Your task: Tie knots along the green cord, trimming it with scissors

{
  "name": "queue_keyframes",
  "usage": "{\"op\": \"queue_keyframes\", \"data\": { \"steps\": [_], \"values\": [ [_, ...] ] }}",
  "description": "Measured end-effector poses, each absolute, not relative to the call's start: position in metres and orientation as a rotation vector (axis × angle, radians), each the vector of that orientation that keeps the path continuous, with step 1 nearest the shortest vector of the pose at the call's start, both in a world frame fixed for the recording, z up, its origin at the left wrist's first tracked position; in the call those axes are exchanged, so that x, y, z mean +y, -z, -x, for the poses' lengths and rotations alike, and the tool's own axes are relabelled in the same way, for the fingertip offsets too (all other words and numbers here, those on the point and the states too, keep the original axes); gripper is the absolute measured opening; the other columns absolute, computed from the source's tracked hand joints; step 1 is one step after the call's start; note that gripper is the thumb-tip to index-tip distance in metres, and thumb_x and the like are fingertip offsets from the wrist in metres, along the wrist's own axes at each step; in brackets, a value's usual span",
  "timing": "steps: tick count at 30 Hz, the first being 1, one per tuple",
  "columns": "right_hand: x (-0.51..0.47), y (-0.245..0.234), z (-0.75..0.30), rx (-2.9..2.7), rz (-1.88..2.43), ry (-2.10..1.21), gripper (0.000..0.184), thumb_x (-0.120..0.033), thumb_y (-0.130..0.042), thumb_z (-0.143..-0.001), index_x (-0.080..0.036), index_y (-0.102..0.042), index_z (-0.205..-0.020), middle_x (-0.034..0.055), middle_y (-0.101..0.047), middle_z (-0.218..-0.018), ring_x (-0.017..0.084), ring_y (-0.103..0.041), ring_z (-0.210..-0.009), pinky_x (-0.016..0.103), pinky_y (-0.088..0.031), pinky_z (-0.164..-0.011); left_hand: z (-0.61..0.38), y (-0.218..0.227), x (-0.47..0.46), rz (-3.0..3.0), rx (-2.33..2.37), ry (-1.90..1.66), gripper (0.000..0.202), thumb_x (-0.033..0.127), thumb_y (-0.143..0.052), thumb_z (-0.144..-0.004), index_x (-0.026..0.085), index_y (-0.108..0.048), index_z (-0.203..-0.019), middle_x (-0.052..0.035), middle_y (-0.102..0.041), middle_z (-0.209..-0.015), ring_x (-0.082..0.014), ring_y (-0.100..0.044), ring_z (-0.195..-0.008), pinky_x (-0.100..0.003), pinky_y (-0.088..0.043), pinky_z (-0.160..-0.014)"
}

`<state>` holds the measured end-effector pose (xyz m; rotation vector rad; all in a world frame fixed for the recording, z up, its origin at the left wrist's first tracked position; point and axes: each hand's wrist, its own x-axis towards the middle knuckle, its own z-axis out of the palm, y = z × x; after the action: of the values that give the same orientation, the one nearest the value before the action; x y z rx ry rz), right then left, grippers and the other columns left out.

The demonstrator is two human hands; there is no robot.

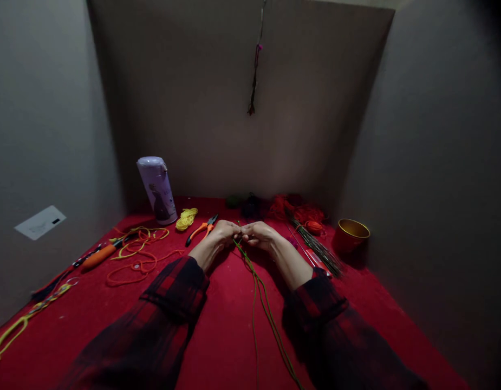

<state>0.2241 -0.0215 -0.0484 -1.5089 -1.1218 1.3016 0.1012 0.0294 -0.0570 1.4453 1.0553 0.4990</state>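
—Noticed what first, going by size?

—Saw plain grey walls [429,162] on three sides of a bench [226,336] with a red top. Next, made out two plaid sleeves [128,330] in dark red and black, reaching in from the near edge.

—Found what, at middle size?

—Found a lilac flask [158,195] standing at the back left. Spotted a heap of red yarn [294,210] at the back right, a bundle of thin stalks [317,249] lying just in front of it, and a red cup [350,238] with a golden inside, farther right.

—Caught the hands how?

—Caught the left hand [225,232] and right hand [260,233] together at mid-bench, fingertips meeting, pinched on the upper end of some green cords [267,309]. Traced the cords trailing from that grip toward the near edge. Could not tell the exact shape between the fingers.

—Spotted anything smaller?

—Spotted orange-handled pliers [199,233] just beside the left hand, then a yellow skein [187,219] near the flask.
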Motion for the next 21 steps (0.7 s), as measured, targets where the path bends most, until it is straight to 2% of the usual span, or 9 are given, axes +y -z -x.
{"op": "queue_keyframes", "data": {
  "steps": [3,8,11,13,15,18,21],
  "values": [
    [-0.025,0.047,-0.226,-1.116,1.536,-1.308,0.034,-0.03,-0.055,-0.089,-0.012,-0.053,-0.118,0.0117,-0.055,-0.116,0.021,-0.057,-0.098,0.04,-0.05,-0.082,-0.101,0.057,0.03,-1.468,1.039,-0.507,0.021,0.015,-0.054,-0.072,0.014,-0.048,-0.051,0.0061,-0.039,-0.038,-0.003,-0.023,-0.031,-0.023,-0.013,-0.038],
    [-0.026,0.048,-0.228,-1.12,1.572,-1.3,0.033,-0.031,-0.055,-0.089,-0.012,-0.054,-0.116,0.0107,-0.056,-0.114,0.021,-0.058,-0.095,0.039,-0.05,-0.08,-0.096,0.059,0.036,-1.582,1.045,-0.434,0.018,0.015,-0.053,-0.07,0.016,-0.047,-0.053,0.0079,-0.034,-0.039,-0.0038,-0.022,-0.032,-0.023,-0.012,-0.039],
    [-0.024,0.051,-0.226,-1.126,1.582,-1.286,0.022,-0.027,-0.056,-0.088,-0.009,-0.06,-0.099,0.0079,-0.062,-0.089,0.014,-0.06,-0.072,0.027,-0.05,-0.064,-0.094,0.058,0.034,-1.612,1.035,-0.427,0.019,0.012,-0.051,-0.069,0.016,-0.046,-0.051,0.0082,-0.031,-0.038,-0.0041,-0.021,-0.032,-0.023,-0.012,-0.039],
    [-0.022,0.053,-0.225,-1.155,1.598,-1.249,0.013,-0.02,-0.058,-0.084,-0.009,-0.061,-0.078,0.0025,-0.058,-0.062,0.008,-0.051,-0.05,0.019,-0.041,-0.047,-0.094,0.057,0.032,-1.651,1.071,-0.442,0.017,0.01,-0.05,-0.069,0.016,-0.049,-0.053,0.0081,-0.031,-0.037,-0.0047,-0.022,-0.031,-0.022,-0.014,-0.039],
    [-0.02,0.055,-0.225,-1.198,1.632,-1.194,0.019,-0.016,-0.059,-0.079,-0.012,-0.056,-0.061,-0.0027,-0.047,-0.044,0.005,-0.038,-0.037,0.018,-0.028,-0.037,-0.094,0.058,0.033,-1.723,1.149,-0.454,0.015,0.009,-0.052,-0.068,0.015,-0.054,-0.055,0.0068,-0.037,-0.037,-0.0055,-0.027,-0.032,-0.022,-0.018,-0.039],
    [-0.02,0.054,-0.223,-1.223,1.675,-1.145,0.026,-0.015,-0.061,-0.076,-0.014,-0.05,-0.052,-0.0057,-0.037,-0.036,0.004,-0.031,-0.033,0.021,-0.02,-0.035,-0.094,0.059,0.04,-1.91,1.304,-0.471,0.011,0.012,-0.058,-0.067,0.014,-0.06,-0.056,0.0023,-0.048,-0.042,-0.0081,-0.039,-0.037,-0.022,-0.025,-0.042],
    [-0.021,0.052,-0.221,-1.214,1.674,-1.152,0.026,-0.019,-0.064,-0.077,-0.013,-0.052,-0.054,-0.004,-0.041,-0.039,0.005,-0.035,-0.035,0.02,-0.024,-0.036,-0.093,0.055,0.043,-2.049,1.396,-0.484,0.006,0.014,-0.063,-0.063,0.013,-0.065,-0.058,-0.0006,-0.054,-0.045,-0.0109,-0.048,-0.044,-0.021,-0.03,-0.045]
  ]
}}
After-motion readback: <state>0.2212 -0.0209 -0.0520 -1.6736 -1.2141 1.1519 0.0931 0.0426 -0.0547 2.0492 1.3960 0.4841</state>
